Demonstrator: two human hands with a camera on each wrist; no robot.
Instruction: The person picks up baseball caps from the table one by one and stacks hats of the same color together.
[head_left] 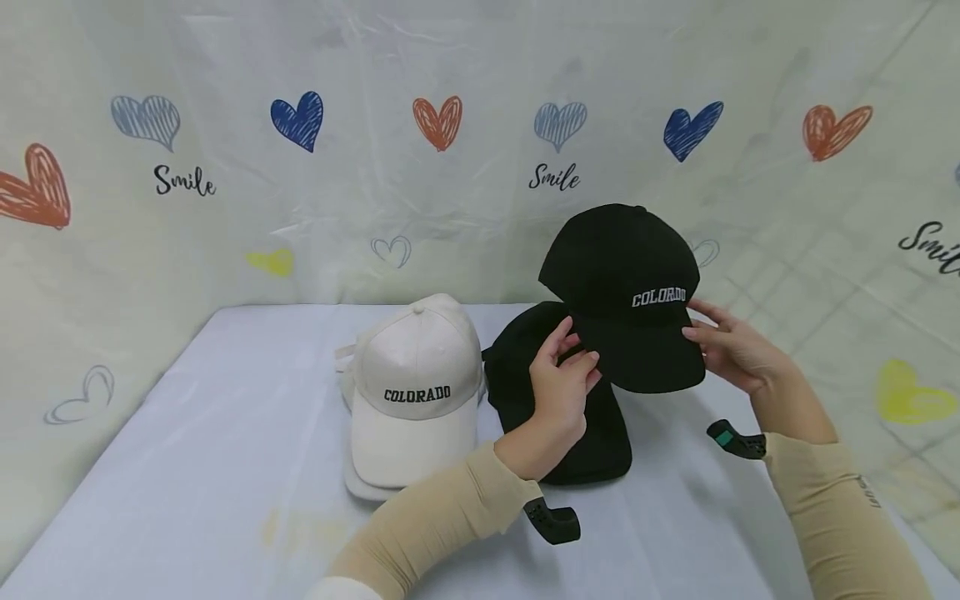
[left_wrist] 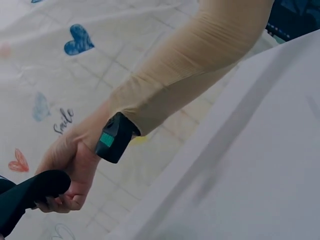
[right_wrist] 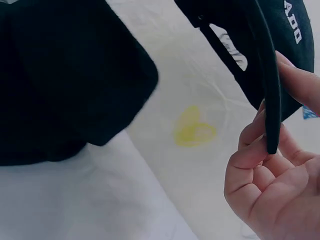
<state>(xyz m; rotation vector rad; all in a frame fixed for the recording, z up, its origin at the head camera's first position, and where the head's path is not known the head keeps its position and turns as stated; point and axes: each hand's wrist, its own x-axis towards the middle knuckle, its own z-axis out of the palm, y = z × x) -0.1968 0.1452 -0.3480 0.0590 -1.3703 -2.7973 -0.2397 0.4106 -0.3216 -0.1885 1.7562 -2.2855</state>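
Observation:
A black baseball cap (head_left: 622, 267) with white COLORADO lettering is held up above the table, its brim tilted down. The left hand (head_left: 562, 379) holds the brim's left edge. On the opposite side, the right hand (head_left: 738, 346) pinches the brim near the lettering; in the right wrist view its thumb and fingers (right_wrist: 250, 180) lie on either side of the brim. The left wrist view catches the right hand (left_wrist: 75, 165) from across, with part of the dark brim (left_wrist: 45, 187). Black headwear (head_left: 600, 442) lies beneath, partly hidden by the left hand; whether it is one cap or stacked ones I cannot tell.
Cream COLORADO caps (head_left: 416, 358) sit stacked left of the black ones on a white-covered table (head_left: 187, 467). A pale sheet (head_left: 480, 50) printed with hearts hangs behind. Each wrist carries a small black device (head_left: 555, 523).

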